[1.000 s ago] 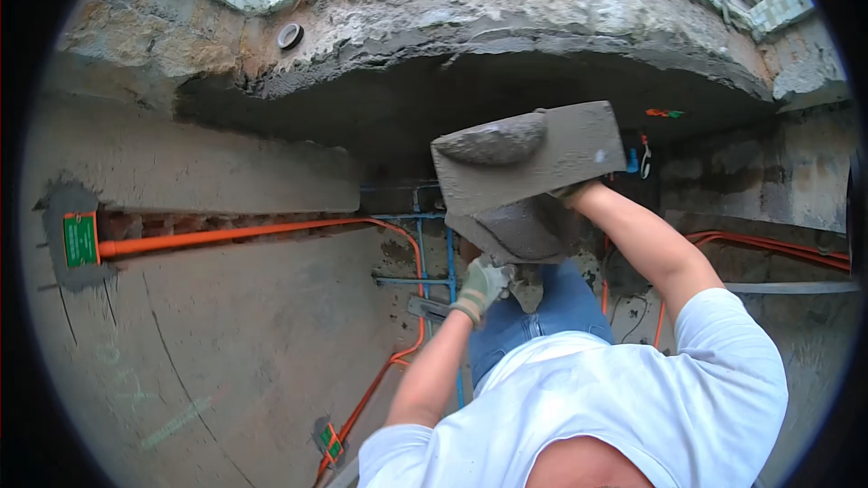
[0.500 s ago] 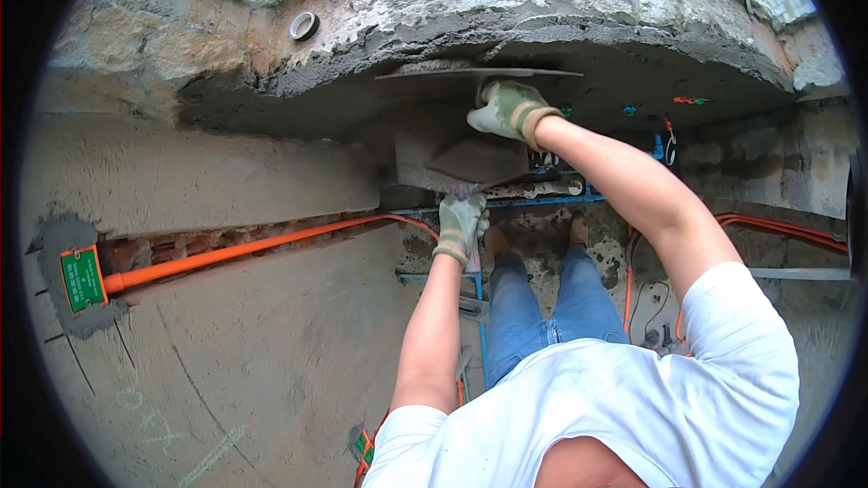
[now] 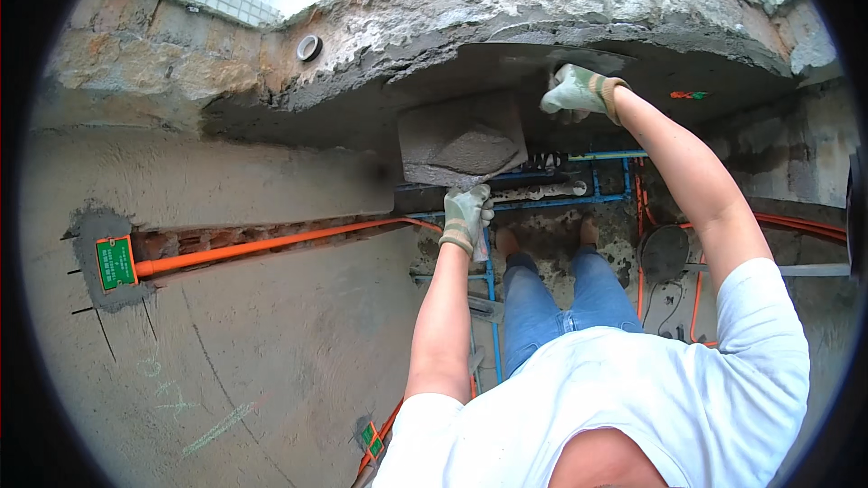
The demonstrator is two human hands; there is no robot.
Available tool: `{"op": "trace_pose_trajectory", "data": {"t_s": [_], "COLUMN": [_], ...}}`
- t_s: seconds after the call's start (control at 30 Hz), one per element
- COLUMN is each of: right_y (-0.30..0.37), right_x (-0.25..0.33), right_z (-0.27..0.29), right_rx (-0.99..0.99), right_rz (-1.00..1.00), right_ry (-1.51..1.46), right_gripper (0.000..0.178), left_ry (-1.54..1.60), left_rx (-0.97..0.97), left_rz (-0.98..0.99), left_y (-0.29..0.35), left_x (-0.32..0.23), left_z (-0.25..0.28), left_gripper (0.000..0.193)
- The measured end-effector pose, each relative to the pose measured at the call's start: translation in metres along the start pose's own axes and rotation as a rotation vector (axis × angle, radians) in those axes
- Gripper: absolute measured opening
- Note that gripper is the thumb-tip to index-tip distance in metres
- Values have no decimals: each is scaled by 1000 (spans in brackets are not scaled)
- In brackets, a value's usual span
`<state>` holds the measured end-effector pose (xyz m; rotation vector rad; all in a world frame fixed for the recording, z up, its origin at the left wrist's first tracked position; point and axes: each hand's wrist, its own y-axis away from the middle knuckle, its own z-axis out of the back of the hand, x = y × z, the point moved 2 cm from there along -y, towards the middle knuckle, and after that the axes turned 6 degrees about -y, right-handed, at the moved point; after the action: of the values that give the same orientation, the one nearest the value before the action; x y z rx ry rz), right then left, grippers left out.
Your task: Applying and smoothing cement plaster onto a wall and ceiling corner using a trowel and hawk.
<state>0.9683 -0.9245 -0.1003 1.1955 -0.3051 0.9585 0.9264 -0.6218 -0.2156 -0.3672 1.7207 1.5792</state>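
Note:
My gloved left hand (image 3: pixel 467 210) grips the underside of a square mortar hawk (image 3: pixel 423 122) and holds it out in front of me. A mound of wet grey mortar (image 3: pixel 475 152) rests on the hawk's near half. To the right and farther up, my gloved right hand (image 3: pixel 576 92) is closed round a plastering trowel, its handle mostly hidden by the fingers. The trowel's blade (image 3: pixel 592 61) lies nearly flat on the wet grey mortar coat (image 3: pixel 696 72) of the wall, just under its rough upper edge.
An orange conduit (image 3: pixel 262 242) runs along the left wall to a green box (image 3: pixel 115 262). Blue pipes (image 3: pixel 542 203) and a white pipe (image 3: pixel 533 191) cross low behind the hawk. A round bucket-like thing (image 3: pixel 665 253) stands right of my legs. A short pipe end (image 3: pixel 309 48) protrudes above.
My right hand has moved right along the wall with the trowel, whose blade now lies flatter against the mortar. My left hand still holds the loaded hawk. The view has shifted slightly.

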Motion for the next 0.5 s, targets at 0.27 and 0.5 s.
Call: {"op": "trace_pose_trajectory", "data": {"t_s": [0.27, 0.5], "right_y": [57, 110], "right_x": [-127, -57], "right_z": [28, -93], "right_rx": [-313, -12], "right_rz": [-28, 193], "right_ry": [72, 698], "right_gripper": [21, 48], "left_ry": [47, 152], "left_rx": [-9, -18], "left_rz": [32, 26], "left_y": [15, 43], "left_x": [18, 17], "left_z": [12, -5], "left_gripper": [17, 16]}}
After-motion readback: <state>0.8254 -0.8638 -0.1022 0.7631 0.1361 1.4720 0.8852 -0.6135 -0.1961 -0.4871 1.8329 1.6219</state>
